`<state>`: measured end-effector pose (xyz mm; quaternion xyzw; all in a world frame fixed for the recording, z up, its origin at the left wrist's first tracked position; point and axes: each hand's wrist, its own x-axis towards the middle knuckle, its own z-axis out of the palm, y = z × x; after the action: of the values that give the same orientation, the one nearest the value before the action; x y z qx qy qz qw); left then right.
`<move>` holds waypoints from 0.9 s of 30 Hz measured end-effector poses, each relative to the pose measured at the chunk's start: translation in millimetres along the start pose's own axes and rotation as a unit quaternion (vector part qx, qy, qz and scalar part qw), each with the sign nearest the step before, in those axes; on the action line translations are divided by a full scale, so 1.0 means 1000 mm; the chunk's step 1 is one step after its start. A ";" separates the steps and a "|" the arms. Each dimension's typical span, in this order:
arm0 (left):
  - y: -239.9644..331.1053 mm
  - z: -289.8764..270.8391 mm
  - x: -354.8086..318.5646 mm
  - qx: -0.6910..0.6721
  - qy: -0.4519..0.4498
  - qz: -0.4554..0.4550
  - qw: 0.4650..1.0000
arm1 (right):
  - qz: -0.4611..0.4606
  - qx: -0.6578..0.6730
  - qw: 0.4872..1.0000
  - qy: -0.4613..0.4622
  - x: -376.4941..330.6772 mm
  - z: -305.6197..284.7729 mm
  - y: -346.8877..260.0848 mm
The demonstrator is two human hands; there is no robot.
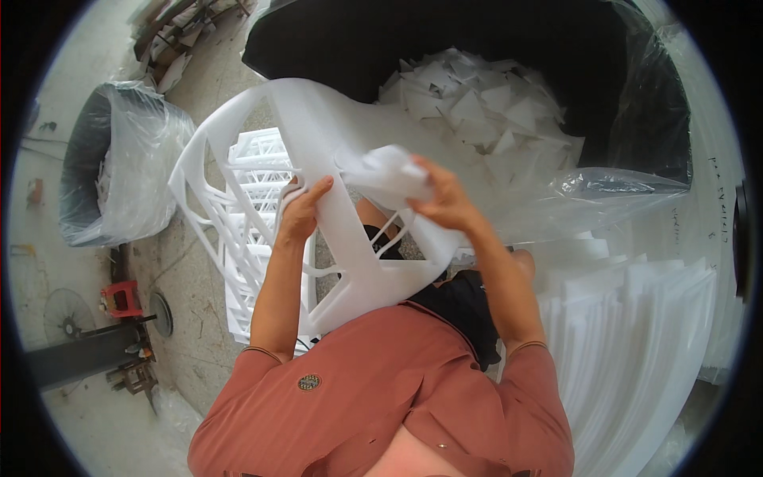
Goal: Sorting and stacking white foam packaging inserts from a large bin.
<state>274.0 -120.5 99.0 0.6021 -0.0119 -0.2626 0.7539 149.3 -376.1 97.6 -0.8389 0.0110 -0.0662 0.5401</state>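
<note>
Rust shirt (358,389), white sheet (314,147), long axis forward

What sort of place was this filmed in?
Probably a workshop where white foam-like sheet is trimmed: a white cut-out sheet is in hand, a heap of white offcuts lies beyond it, and many similar white sheets are stacked at right.

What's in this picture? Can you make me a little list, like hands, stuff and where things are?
Left hand: gripping a white cut-out sheet
Right hand: holding a blurred white piece
Ahead: heap of white scraps
Right side: row of white sheets
Left side: plastic-wrapped bin
</note>
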 end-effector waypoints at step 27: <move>0.027 0.038 -0.014 -0.032 -0.263 -0.073 0.962 | 0.054 0.173 0.983 0.045 0.033 -0.002 -0.019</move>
<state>259.6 -145.4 138.5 0.4869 -0.1570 -0.4665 0.7216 180.2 -373.5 118.8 -0.7275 0.0684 -0.0754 0.6785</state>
